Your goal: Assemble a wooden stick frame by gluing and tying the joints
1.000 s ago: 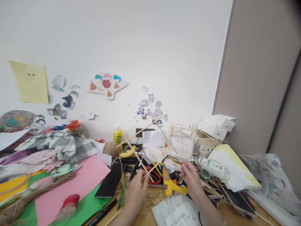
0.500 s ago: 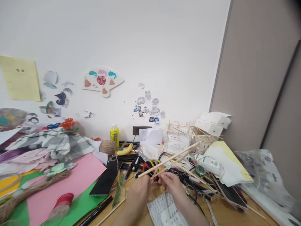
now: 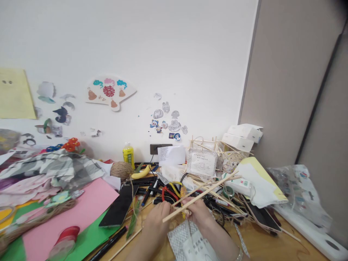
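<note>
Two thin pale wooden sticks (image 3: 205, 195) are held between my hands over the table, lying at a narrow angle and coming close together at their far right ends. My left hand (image 3: 160, 216) is closed by the sticks' near end, its fingertips partly hidden. My right hand (image 3: 200, 214) is closed around them a little further right, fingers curled behind the front stick. A small yellow piece (image 3: 185, 214) shows between the hands; what it is I cannot make out. Beneath my right hand lies a patterned paper or cloth piece with writing (image 3: 181, 237).
Behind the hands are pliers with red handles (image 3: 164, 194), pens and loose sticks. A twine ball (image 3: 121, 170), a yellow bottle (image 3: 128, 156) and a toy banana (image 3: 140, 173) stand left of centre. Pink paper (image 3: 62, 217) lies left; a white glue bottle (image 3: 237, 184) right.
The front stick's near end has swung down and toward me, and the sticks now cross my right hand's fingers. The view has turned slightly right.
</note>
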Demonstrator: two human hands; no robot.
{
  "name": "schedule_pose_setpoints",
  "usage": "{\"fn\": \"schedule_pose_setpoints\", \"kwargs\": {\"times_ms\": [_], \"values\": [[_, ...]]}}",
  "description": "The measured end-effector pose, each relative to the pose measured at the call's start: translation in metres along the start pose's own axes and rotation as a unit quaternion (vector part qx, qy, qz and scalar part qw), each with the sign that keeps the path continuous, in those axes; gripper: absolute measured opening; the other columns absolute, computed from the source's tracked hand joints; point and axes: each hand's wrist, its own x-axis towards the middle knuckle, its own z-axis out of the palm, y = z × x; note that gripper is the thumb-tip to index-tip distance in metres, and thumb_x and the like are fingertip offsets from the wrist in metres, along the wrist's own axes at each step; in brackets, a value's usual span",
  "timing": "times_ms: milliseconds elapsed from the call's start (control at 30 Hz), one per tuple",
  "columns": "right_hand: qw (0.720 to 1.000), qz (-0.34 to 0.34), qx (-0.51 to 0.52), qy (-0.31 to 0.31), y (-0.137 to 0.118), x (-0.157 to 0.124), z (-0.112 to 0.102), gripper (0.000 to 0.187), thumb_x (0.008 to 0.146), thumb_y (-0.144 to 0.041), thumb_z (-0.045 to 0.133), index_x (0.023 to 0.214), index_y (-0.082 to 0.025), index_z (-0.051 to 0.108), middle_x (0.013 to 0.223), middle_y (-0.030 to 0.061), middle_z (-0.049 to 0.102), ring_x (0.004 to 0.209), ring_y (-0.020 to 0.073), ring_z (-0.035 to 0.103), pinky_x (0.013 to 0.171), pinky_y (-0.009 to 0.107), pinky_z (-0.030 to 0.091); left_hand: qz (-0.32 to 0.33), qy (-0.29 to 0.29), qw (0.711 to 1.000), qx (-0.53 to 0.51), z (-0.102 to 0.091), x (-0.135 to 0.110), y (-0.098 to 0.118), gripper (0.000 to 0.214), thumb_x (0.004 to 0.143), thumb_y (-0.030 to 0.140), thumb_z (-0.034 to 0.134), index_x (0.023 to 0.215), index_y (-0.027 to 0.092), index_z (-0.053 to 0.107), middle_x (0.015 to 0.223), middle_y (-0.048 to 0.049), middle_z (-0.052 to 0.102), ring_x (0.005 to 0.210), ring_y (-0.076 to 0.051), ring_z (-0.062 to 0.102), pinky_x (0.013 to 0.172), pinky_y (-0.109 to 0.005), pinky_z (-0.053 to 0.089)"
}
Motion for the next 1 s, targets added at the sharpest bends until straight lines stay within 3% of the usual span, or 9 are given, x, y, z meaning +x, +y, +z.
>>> {"fn": "schedule_pose_setpoints", "kwargs": {"times_ms": [167, 333, 567, 733, 1000], "values": [[1.0, 0.015, -0.002, -0.009, -0.002, 0.0, -0.001, 0.017, 0.09, -0.028, 0.053, 0.093, -0.012, 0.058, 0.079, -0.0006, 0.061, 0.059, 0.0085, 0.057, 0.052, 0.022, 0.05, -0.018, -0.017, 1.0, -0.004, 0.003, -0.004, 0.0, 0.025, 0.092, 0.016, 0.032, 0.073, 0.02, 0.048, 0.059, -0.0011, 0.054, 0.054, -0.015, 0.053, 0.052, -0.025, 0.037], [1.0, -0.002, 0.011, -0.005, -0.009, -0.006, 0.002, 0.018, 0.089, -0.027, 0.055, 0.078, -0.012, 0.057, 0.063, -0.0055, 0.055, 0.047, 0.0056, 0.05, 0.046, 0.019, 0.043, -0.057, -0.034, 0.998, -0.009, 0.008, -0.003, 0.001, 0.026, 0.092, 0.021, 0.033, 0.072, 0.02, 0.05, 0.056, 0.0001, 0.057, 0.051, -0.015, 0.056, 0.049, -0.024, 0.037], [0.999, -0.036, 0.018, 0.027, -0.019, -0.013, 0.009, 0.028, 0.058, -0.034, 0.076, 0.059, -0.014, 0.057, 0.046, -0.0054, 0.053, 0.041, 0.0063, 0.044, 0.045, 0.02, 0.032, -0.115, -0.068, 0.991, -0.013, -0.004, 0.006, 0.009, 0.024, 0.089, 0.016, 0.038, 0.069, 0.02, 0.049, 0.054, 0.0017, 0.058, 0.05, -0.014, 0.058, 0.047, -0.022, 0.037], [0.998, -0.041, 0.007, 0.041, -0.024, -0.016, 0.012, 0.024, 0.056, -0.032, 0.073, 0.056, -0.015, 0.056, 0.045, -0.0048, 0.052, 0.041, 0.0073, 0.043, 0.046, 0.021, 0.032, -0.121, -0.076, 0.99, -0.018, -0.006, 0.006, 0.009, 0.023, 0.09, 0.018, 0.037, 0.071, 0.02, 0.051, 0.057, 0.0009, 0.061, 0.052, -0.014, 0.059, 0.048, -0.022, 0.038], [1.0, -0.014, -0.007, 0.024, -0.026, -0.027, 0.022, 0.012, 0.054, -0.026, 0.064, 0.054, -0.016, 0.057, 0.043, -0.0054, 0.049, 0.04, 0.0071, 0.04, 0.044, 0.021, 0.031, -0.092, -0.046, 0.995, -0.004, 0.008, -0.002, 0.004, 0.04, 0.094, 0.028, 0.021, 0.067, 0.021, 0.049, 0.053, -0.0017, 0.057, 0.05, -0.015, 0.057, 0.047, -0.025, 0.036]]}}
